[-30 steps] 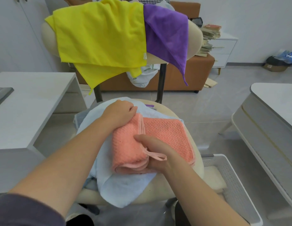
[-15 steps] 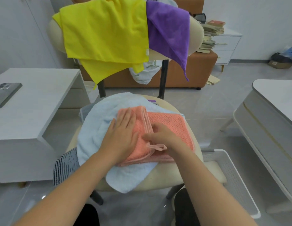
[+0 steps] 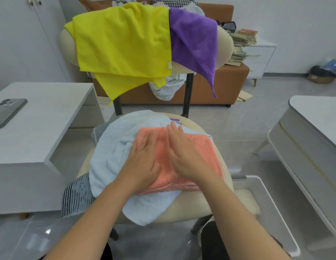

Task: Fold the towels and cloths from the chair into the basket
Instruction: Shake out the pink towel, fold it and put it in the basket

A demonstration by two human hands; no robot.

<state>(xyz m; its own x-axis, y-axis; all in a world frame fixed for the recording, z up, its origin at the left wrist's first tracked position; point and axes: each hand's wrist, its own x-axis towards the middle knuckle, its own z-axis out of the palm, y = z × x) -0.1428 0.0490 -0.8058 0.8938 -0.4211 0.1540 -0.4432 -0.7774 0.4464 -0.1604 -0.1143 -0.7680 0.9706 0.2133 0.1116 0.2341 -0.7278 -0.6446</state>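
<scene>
Whereas the view a second earlier shows the left hand (image 3: 142,162) bunched on the fold and the right hand (image 3: 184,156) pinching the hanging loop, both hands now lie flat, fingers straight, and grip nothing. They press side by side on the coral towel (image 3: 206,147) at the centre of the frame. The loop is no longer visible.

The coral towel sits folded into a compact rectangle, layered edges facing the lower frame. It rests on the pale blue towel (image 3: 111,147), which is spread unfolded over the chair seat (image 3: 191,209).

Judgement: the fold on this item is finished and is being smoothed; transfer to the basket is the next step.

The white basket (image 3: 266,199) stands on the floor at lower right, just beside the seat. Its contents cannot be made out with confidence.

Outstanding items: the pale blue towel, a striped cloth (image 3: 77,194) hanging off the seat at lower left, and the yellow cloth (image 3: 122,44) and purple cloth (image 3: 193,40) draped over the backrest (image 3: 224,42) at top. The task is at an early stage.
</scene>
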